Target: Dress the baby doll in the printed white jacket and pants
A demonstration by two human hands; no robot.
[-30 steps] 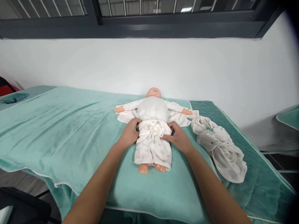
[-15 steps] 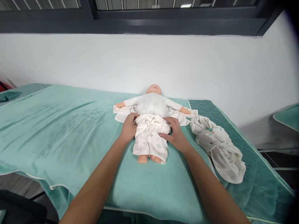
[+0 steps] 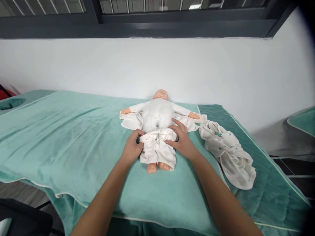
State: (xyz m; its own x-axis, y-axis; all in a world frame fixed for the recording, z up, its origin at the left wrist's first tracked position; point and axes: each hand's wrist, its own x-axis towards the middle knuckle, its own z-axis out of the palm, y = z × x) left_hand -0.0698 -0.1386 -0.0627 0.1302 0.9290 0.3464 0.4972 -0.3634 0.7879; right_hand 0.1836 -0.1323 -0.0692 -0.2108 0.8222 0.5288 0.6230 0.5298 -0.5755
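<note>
Between the two hands lies one pair of printed trousers (image 3: pixel 158 151), gathered low on one doll (image 3: pixel 157 111) — the left hand (image 3: pixel 132 147) pinches the bunched waistband at one side, the right hand (image 3: pixel 182 139) grips the other, thumb on the front, forefinger stretched towards the doll's body. The doll lies face up beyond the hands, two bare feet (image 3: pixel 151 168) showing below two trouser legs. One crumpled cloth (image 3: pixel 228 154) rests right of the right hand, on the green bedding (image 3: pixel 73 137)
</note>
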